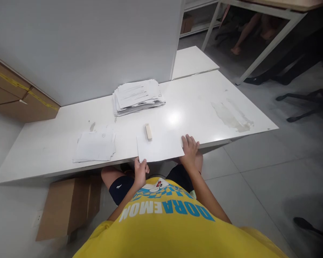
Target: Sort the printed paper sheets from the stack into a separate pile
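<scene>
A white sheet of paper [158, 147] lies at the near edge of the white table [204, 104], slightly overhanging it. My left hand [140, 171] pinches the sheet's near left corner, fingers closed on it. My right hand [189, 147] lies flat on the sheet's right edge with fingers spread. A small beige eraser-like block [148, 131] rests on the far edge of the sheet. A low pile of folded white papers [94, 146] sits to the left. A thicker stack of printed papers [137, 96] lies further back near the wall.
A grey partition wall [83, 46] backs the table. Cardboard boxes stand at the left [18, 96] and under the table [67, 206]. Another person's legs [247, 34] show beneath a far desk at the top right. A chair base [307, 102] stands on the tiled floor.
</scene>
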`<control>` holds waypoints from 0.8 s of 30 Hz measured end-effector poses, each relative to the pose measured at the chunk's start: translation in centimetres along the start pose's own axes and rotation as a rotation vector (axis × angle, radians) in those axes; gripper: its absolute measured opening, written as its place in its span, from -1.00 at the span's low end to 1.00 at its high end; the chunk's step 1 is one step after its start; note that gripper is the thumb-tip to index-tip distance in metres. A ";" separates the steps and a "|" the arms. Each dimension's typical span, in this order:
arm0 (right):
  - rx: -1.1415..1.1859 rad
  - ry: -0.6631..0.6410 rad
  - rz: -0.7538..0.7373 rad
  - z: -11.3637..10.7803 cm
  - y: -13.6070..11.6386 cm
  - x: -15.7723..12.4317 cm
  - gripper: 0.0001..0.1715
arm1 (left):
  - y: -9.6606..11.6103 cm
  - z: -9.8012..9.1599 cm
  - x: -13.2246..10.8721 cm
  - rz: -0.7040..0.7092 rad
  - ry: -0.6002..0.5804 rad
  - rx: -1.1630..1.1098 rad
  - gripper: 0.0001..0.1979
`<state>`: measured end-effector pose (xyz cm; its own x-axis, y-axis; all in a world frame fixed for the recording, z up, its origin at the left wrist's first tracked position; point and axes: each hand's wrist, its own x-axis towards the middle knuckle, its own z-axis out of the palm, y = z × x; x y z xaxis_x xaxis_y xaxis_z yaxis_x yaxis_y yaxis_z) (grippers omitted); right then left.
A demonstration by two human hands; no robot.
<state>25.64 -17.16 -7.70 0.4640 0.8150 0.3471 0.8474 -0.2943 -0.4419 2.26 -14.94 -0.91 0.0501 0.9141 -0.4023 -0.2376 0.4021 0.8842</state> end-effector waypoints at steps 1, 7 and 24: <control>0.005 0.000 0.001 -0.1 -0.1 0.0 -0.39 | 0.0 0.0 0.0 0.002 0.001 -0.006 -0.45; 0.038 0.022 0.002 -0.2 -0.3 0.0 -0.39 | -0.1 -0.4 0.0 0.009 -0.028 -0.056 -0.52; 0.104 0.018 0.025 -0.7 -0.9 0.2 -0.37 | -0.6 -1.9 0.5 0.283 0.126 0.018 -0.65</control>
<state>25.13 -17.10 -6.69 0.4902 0.7985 0.3494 0.8047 -0.2605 -0.5335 0.61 -14.78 -2.10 -0.1363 0.9769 -0.1648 -0.2074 0.1345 0.9690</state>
